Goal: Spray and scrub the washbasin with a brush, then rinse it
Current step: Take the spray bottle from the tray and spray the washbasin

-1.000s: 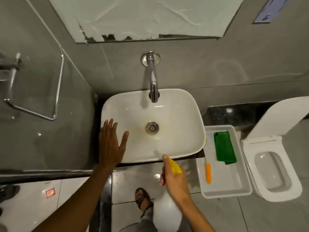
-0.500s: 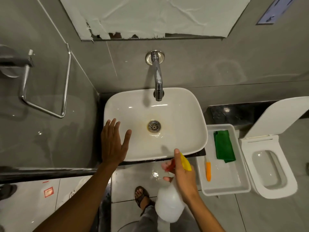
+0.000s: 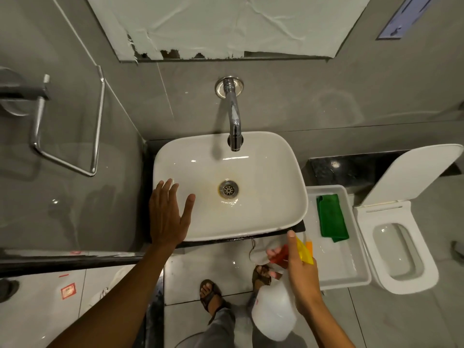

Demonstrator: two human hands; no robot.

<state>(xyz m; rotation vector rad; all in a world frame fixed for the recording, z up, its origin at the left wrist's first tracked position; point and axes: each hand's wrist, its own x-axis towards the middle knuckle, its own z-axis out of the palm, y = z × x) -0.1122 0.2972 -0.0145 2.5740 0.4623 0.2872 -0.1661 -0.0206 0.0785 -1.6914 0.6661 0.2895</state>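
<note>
Your right hand (image 3: 300, 270) clamps the bottle (image 3: 272, 315), left hand (image 3: 168, 217) spread on the basin (image 3: 271, 172); the nozzle seems off-target, so spray may miss.

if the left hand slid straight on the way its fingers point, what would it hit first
Probably nothing soon: the left hand lies open at the washbasin's near-left rim, fingers pointing up the left side. Its line seems to run along that side to the far rim, then the grey wall. Depth is unclear.

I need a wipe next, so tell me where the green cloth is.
In the head view, the green cloth lies at the right, in the far end of the white tray, between the washbasin and the toilet.
</note>
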